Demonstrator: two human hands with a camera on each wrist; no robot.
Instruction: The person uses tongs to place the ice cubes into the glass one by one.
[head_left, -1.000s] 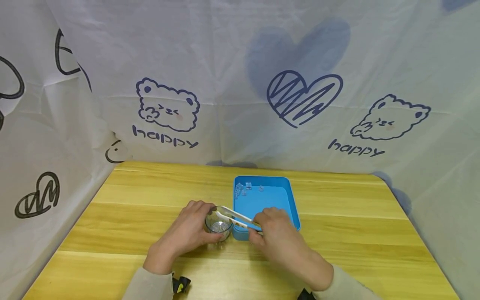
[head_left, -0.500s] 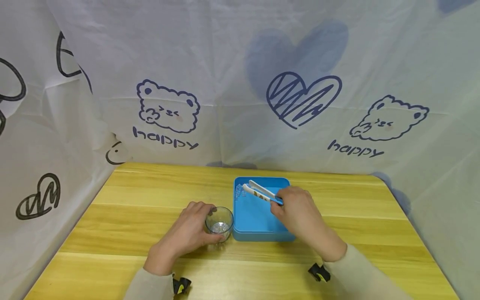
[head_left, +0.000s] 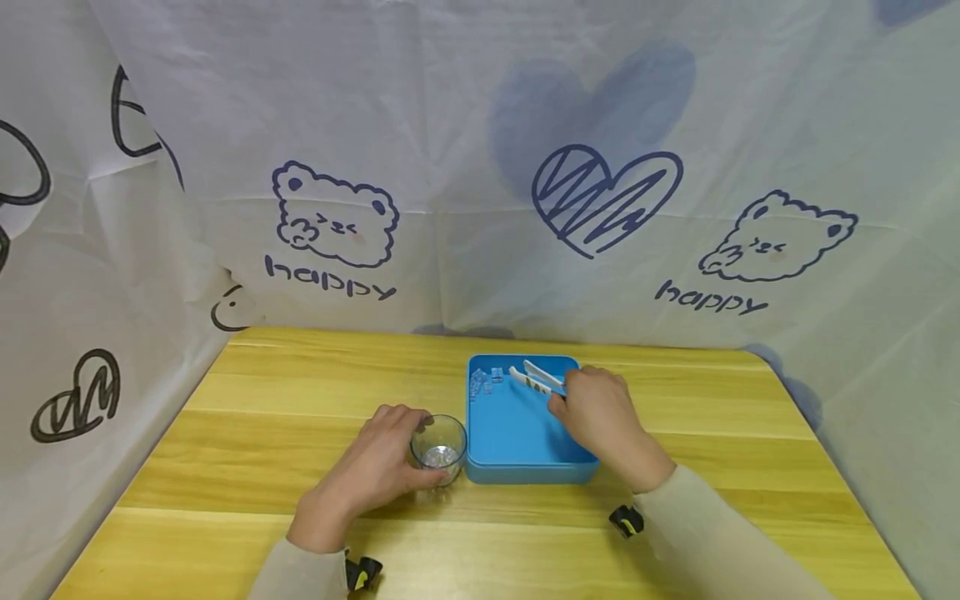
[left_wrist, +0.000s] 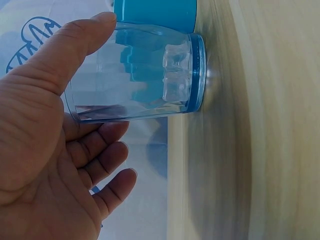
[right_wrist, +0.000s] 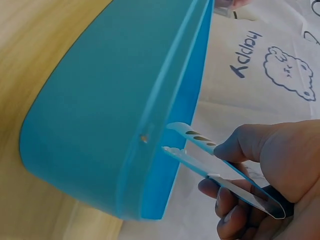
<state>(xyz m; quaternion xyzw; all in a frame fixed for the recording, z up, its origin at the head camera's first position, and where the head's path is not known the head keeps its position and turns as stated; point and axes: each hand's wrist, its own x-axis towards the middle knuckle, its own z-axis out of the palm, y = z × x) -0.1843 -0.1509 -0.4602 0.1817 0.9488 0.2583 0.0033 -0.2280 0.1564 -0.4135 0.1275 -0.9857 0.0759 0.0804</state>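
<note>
My left hand [head_left: 382,454] grips a clear drinking glass [head_left: 441,433] between thumb and fingers, the glass standing upright on the table. Small clear cubes [left_wrist: 176,75] lie at its bottom in the left wrist view. With my right hand [head_left: 607,421] I hold white-and-blue tongs [right_wrist: 192,134], whose tips stand apart over the far part of a blue box [head_left: 532,473]. Several clear cubes [head_left: 477,383] cluster in its far left corner, and a larger one [head_left: 497,375] sits just left of the tong tips. In the right wrist view the box wall hides the cubes.
The glass stands close beside the box's left wall on a wooden table [head_left: 262,433]. A white cloth [head_left: 450,125] with printed bears and hearts hangs behind the table and along its left side. Black wrist mounts [head_left: 626,521] sit under both forearms.
The tongs moved from over the glass to the far left of the box, then slightly right, away from the larger cube. My left hand and the glass stayed put.
</note>
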